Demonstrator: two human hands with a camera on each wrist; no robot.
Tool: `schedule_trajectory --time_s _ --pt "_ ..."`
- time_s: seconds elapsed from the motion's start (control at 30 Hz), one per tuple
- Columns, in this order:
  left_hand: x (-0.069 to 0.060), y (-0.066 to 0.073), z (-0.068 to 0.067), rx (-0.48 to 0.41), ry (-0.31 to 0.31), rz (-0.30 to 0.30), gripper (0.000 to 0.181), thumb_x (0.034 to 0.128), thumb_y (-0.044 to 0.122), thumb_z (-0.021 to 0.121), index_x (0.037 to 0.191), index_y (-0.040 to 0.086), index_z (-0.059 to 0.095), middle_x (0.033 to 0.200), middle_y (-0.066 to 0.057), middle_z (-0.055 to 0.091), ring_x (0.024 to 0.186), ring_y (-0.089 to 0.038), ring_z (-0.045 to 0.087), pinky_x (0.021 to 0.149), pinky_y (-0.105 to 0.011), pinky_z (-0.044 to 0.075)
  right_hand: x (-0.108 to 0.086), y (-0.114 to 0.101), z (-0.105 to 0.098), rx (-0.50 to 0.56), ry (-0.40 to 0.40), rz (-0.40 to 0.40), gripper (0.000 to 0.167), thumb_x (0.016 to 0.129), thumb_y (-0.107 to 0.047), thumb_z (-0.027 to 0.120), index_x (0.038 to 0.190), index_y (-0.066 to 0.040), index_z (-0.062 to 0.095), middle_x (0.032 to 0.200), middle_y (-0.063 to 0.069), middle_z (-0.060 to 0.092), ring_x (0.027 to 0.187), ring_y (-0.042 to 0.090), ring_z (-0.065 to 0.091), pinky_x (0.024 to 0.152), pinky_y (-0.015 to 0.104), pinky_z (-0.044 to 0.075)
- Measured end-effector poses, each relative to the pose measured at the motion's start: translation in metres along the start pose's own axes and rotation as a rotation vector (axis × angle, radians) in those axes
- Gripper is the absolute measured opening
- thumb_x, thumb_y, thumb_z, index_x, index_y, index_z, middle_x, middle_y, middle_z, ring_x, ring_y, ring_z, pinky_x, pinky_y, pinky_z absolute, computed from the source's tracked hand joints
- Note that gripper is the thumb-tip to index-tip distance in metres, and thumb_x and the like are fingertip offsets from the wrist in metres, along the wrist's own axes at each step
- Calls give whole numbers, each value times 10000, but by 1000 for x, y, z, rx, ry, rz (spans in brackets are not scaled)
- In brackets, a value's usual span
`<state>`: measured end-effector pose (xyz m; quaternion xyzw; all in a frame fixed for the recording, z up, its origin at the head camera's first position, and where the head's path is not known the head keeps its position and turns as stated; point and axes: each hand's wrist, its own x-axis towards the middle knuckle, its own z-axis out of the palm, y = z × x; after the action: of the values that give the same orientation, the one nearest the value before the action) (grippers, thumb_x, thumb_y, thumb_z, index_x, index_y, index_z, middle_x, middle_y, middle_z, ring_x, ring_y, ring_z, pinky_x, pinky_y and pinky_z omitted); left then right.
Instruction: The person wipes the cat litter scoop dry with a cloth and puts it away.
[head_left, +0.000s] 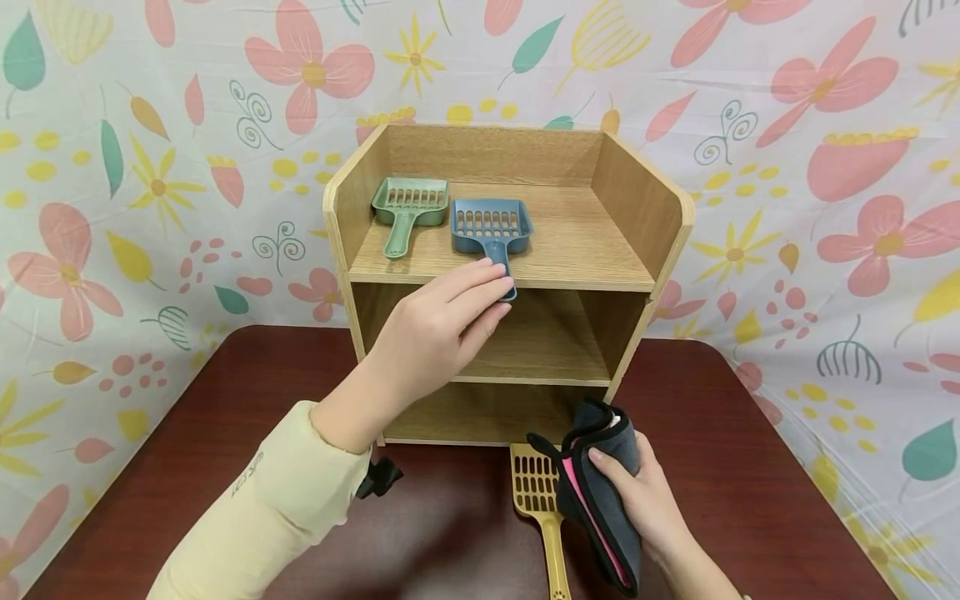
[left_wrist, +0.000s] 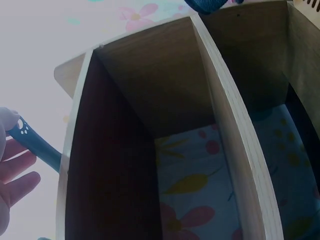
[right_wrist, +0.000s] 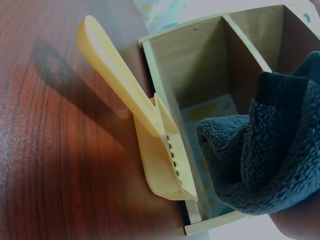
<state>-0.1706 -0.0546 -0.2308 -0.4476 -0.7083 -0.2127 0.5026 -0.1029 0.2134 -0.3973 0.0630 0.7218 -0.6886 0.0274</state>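
On the shelf's top board, a blue slotted scoop (head_left: 491, 223) lies with its handle toward the front edge. My left hand (head_left: 442, 321) is at that handle, fingers around its end; the left wrist view shows the fingers (left_wrist: 19, 167) at the handle (left_wrist: 37, 146) tip. To its left lies a green scoop (head_left: 408, 204). My right hand (head_left: 648, 492) grips a folded dark grey cloth (head_left: 611, 500) with black edging and a pink strip. A yellow scoop (head_left: 551, 533) is on the table beside the cloth, its slotted head by the shelf's base.
The wooden shelf (head_left: 480, 379) has a top board with raised sides and two compartments below. It stands on a dark red table (head_left: 247, 400) against a flowered backdrop. A small black object (head_left: 380, 477) shows by my left sleeve.
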Motion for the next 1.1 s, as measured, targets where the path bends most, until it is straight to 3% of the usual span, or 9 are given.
schedule_trajectory --time_s 0.23,0.57,0.83,1.1 --pt "3 -12 2 48 -60 15 191 858 85 679 1024 -4 713 1044 -148 694 1044 -264 654 947 -297 495 1 3 -1 -3 -2 -4 375 943 -237 582 1252 -181 378 936 -24 662 700 165 688 613 351 571" --pt "7 -23 4 77 -123 -8 195 872 94 666 1046 16 706 1059 -132 686 1065 -256 644 938 -303 500 0 3 -1 -10 47 -5 365 933 -252 599 1241 -137 442 902 -50 679 722 134 687 622 322 569" --pt "12 -30 7 115 -191 -38 210 898 116 640 1076 21 695 1080 -133 676 1086 -255 633 942 -308 497 0 7 -1 -3 3 -31 358 937 -222 590 1253 -114 463 878 -19 684 686 147 683 609 335 568" --pt "14 -36 12 122 -209 -63 209 903 110 629 1078 17 695 1093 -149 672 1092 -260 629 938 -320 500 2 8 -1 30 -26 -5 355 955 -247 561 1263 -103 457 863 -26 700 700 144 688 614 322 568"
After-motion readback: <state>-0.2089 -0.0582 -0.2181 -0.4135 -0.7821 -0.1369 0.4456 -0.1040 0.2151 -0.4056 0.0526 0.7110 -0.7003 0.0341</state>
